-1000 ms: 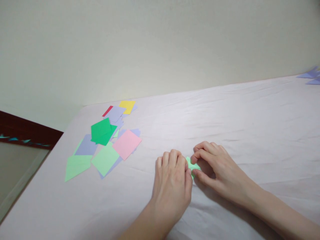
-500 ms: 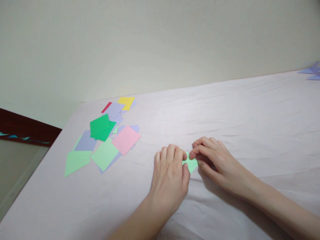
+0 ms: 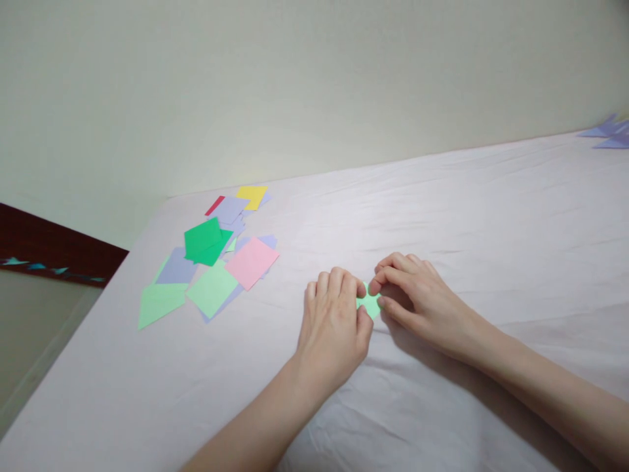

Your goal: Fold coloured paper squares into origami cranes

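Observation:
A small piece of light green paper [image 3: 369, 305] lies on the white cloth between my hands, partly covered by fingers. My left hand [image 3: 334, 318] is closed on its left side, thumb and index finger at the paper's edge. From the right, my right hand [image 3: 417, 298] has its thumb and index fingertip on the paper's right edge, with the fingers curled. Whether the paper is folded underneath the fingers is hidden.
Left of my hands lie scattered coloured papers: a pink square [image 3: 252, 263], a light green square [image 3: 212, 289], a dark green piece [image 3: 202, 239] and a yellow piece [image 3: 252, 196]. Folded purple papers [image 3: 612, 136] sit far right by the wall [image 3: 344, 78]. White cloth [image 3: 466, 210] covers the surface.
The view has shifted slightly, so everything sits a little higher. My right thumb has come onto the green paper's right edge; my left hand keeps its hold.

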The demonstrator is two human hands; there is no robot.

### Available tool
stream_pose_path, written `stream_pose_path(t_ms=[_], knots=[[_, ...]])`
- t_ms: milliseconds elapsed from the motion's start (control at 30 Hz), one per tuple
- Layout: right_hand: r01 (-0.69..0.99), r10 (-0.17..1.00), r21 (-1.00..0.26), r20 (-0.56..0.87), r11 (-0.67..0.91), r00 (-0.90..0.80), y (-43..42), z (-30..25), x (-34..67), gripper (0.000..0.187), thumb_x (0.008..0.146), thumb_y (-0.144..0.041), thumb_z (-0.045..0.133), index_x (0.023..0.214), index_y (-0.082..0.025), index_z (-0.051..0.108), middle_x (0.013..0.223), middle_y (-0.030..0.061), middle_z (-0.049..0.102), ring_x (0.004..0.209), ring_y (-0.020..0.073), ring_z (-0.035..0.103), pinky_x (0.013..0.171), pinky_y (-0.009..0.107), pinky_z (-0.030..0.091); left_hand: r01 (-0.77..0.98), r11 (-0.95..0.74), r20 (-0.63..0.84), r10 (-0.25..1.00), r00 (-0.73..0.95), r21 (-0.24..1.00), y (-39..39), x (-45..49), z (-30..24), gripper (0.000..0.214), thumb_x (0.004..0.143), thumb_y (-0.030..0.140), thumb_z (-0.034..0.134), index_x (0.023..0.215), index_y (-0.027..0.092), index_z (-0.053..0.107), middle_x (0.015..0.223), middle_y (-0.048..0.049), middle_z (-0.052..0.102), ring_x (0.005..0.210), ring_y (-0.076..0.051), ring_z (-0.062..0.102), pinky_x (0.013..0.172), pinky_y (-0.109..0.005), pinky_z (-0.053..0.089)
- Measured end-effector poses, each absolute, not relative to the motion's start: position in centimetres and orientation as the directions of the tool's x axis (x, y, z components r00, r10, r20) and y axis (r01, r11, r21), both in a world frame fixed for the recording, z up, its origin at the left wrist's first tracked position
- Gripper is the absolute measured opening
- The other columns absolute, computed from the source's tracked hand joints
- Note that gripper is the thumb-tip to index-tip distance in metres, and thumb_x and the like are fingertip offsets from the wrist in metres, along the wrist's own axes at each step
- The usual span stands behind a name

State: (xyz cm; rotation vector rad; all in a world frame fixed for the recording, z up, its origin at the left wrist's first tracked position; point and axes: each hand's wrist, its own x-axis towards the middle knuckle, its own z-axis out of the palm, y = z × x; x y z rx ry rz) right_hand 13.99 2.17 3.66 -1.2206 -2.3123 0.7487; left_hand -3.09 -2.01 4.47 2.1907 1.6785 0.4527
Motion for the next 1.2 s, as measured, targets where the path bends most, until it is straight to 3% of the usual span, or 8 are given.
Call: stream_pose_path(t_ms=[367,533,667,767,833,967,1067,1200], knots=[[0.564,0.825,-0.664,0.148,0.491,-0.545,2.4,3.2,14.5,0.024,0.08,-0.006,0.048,0.087,-0.022,0.065,0.094,0.0054,0.061,0.091,0.0228,0.053,0.083,0.039,0.039,0.757,-0.307,0.094,0.946,0.311,0.577,-2.1,-4.6,4.6,0.042,0.076,0.001,0.043,0.111,0.024,0.053,0.118,-0.0044,0.055,0.11,-0.022,0.048,0.094,-0.037,0.039],[0.532,0.804,-0.661,0.191,0.529,-0.562,2.1,3.5,14.8,0.023,0.081,-0.006,0.048,0.089,-0.021,0.063,0.094,0.005,0.061,0.09,0.0219,0.053,0.084,0.038,0.04,0.698,-0.485,0.153,0.862,0.483,0.526,-1.2,-6.2,4.5,0.025,0.091,0.013,0.049,0.111,0.022,0.06,0.12,-0.006,0.058,0.109,-0.022,0.05,0.095,-0.036,0.042],[0.455,0.749,-0.654,0.274,0.605,-0.603,1.7,4.0,14.8,0.025,0.08,-0.009,0.053,0.102,-0.02,0.059,0.102,0.0068,0.061,0.096,0.0226,0.052,0.087,0.039,0.041,0.686,-0.538,0.247,0.84,0.483,0.49,-0.5,-6.2,4.3,0.017,0.096,0.021,0.048,0.103,0.019,0.063,0.111,-0.006,0.063,0.103,-0.02,0.052,0.093,-0.035,0.042],[0.463,0.771,-0.649,0.329,0.604,-0.545,1.5,4.3,14.4,0.019,0.082,-0.017,0.057,0.1,-0.017,0.058,0.1,0.0084,0.062,0.094,0.0228,0.053,0.085,0.038,0.042,0.717,-0.494,0.269,0.869,0.414,0.492,-0.2,-4.9,5.0,0.019,0.097,0.023,0.045,0.092,0.018,0.063,0.101,-0.0053,0.066,0.098,-0.019,0.054,0.092,-0.035,0.041],[0.462,0.85,-0.732,0.315,0.5,-0.421,1.6,4.4,14.3,0.011,0.088,-0.021,0.049,0.087,-0.018,0.059,0.081,0.0047,0.061,0.077,0.0189,0.055,0.073,0.033,0.044,0.708,-0.398,0.254,0.917,0.307,0.583,0.2,-3.8,5.6,0.02,0.097,0.026,0.045,0.087,0.019,0.061,0.092,-0.0043,0.065,0.091,-0.019,0.056,0.088,-0.034,0.043],[0.236,0.955,-0.961,0.072,0.144,-0.289,2.3,4.3,15.2,0.013,0.084,-0.029,0.054,0.075,-0.02,0.055,0.064,-0.0012,0.061,0.055,0.0129,0.054,0.056,0.025,0.044,0.419,-0.16,0.108,0.983,0.146,0.894,1.2,-1.6,6.3,0.011,0.087,0.028,0.056,0.089,0.018,0.056,0.085,-0.0024,0.064,0.078,-0.017,0.06,0.072,-0.027,0.047],[0.126,0.912,-0.99,-0.111,-0.066,-0.396,3.0,4.7,16.9,0.014,0.083,-0.03,0.054,0.076,-0.018,0.057,0.066,0.0016,0.066,0.055,0.0138,0.059,0.053,0.025,0.046,0.327,-0.103,0.065,0.99,0.124,0.939,1.8,-0.6,6.5,0.011,0.083,0.026,0.056,0.089,0.017,0.057,0.082,-0.0015,0.063,0.076,-0.016,0.059,0.07,-0.025,0.046],[0.281,0.906,-0.929,0.11,0.24,-0.409,3.7,5.5,19.4,0.02,0.08,-0.01,0.048,0.092,-0.018,0.061,0.085,0.0024,0.068,0.072,0.014,0.062,0.067,0.026,0.048,0.482,-0.127,0.066,0.988,0.142,0.867,1.7,0.2,6.5,0.015,0.087,0.025,0.048,0.089,0.018,0.062,0.081,-0.0008,0.064,0.074,-0.016,0.058,0.07,-0.026,0.045]])
